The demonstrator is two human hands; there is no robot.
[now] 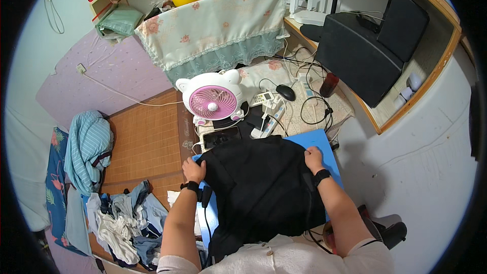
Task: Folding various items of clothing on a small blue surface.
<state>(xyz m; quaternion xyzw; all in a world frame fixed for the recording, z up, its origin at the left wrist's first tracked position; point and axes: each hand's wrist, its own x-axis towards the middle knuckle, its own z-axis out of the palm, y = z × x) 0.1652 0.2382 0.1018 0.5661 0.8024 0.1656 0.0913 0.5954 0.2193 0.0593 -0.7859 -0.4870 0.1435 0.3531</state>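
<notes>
"Head view question: how would you get that black garment [258,193] properly flat? Its near end runs right up to the person's cream shirt [271,254], and I can't even make out the worktop's [329,160] near edge."

"I'd lean back a touch first, a body that close probably pushes creases in. Also, mind that black cable connector [206,196] by the worktop's left edge; keep it and its cord from getting caught under the cloth."

"Ok, and the hands?"

"Decent placement imo. Left hand [195,170] has its fingers curled closed on the garment's far left corner, right hand [313,158] is pinching the far right one. Cloth covers most of the worktop, blue only shows along the sides and at the far right corner. I'd draw both corners apart gently, even tension, then sweep outward from the middle."

"Anything to watch past the far edge?"

"Yep. There's a phone [222,138] just past the far left corner, a white power strip [268,124] just beyond the middle, and a pink-and-white fan [212,102] behind the phone. So pull toward yourself; shoving away could snag something."
</notes>
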